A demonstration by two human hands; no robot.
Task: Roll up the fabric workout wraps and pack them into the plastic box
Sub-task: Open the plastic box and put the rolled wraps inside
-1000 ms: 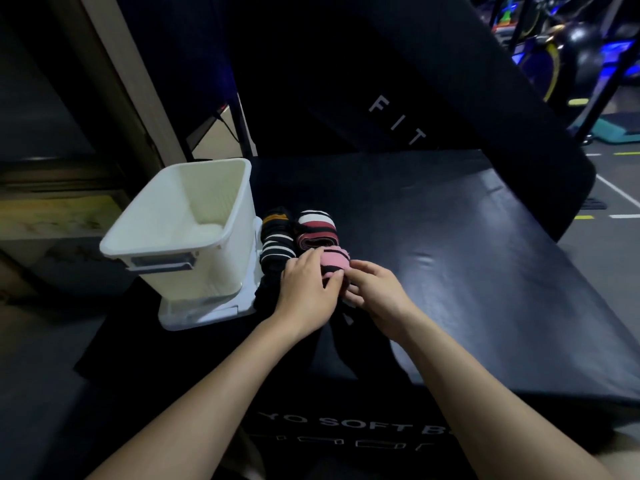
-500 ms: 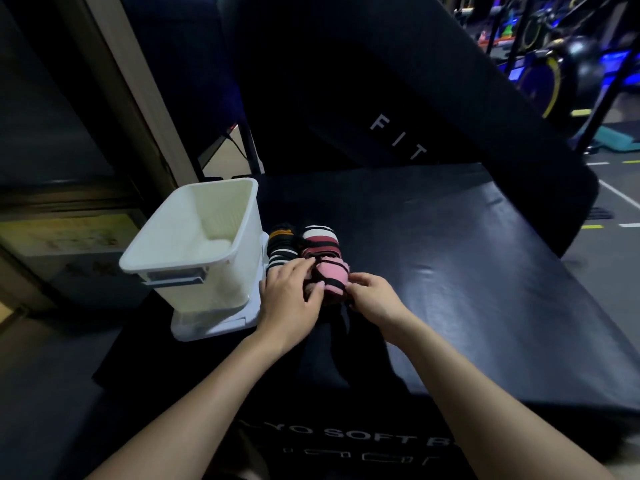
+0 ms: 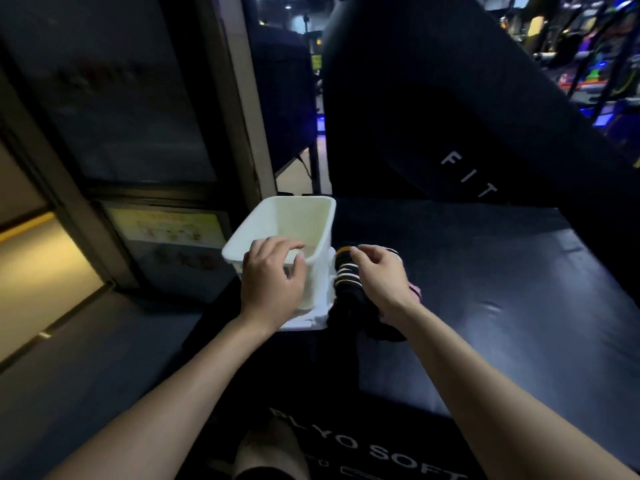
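On the black pad: white plastic box (image 3: 277, 221), open side up, is the landmark.
Left hand (image 3: 272, 280): over the box's near rim, fingers loosely curled, holding nothing.
Right hand (image 3: 381, 275): just right of the box, fingers bent onto the rolled wraps (image 3: 346, 271); grip unclear.
Wraps: touching the box's right wall, outside it.

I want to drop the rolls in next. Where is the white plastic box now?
In the head view, the white plastic box stands left of centre on the black pad's left edge, under the left hand, rolled wraps beside it.
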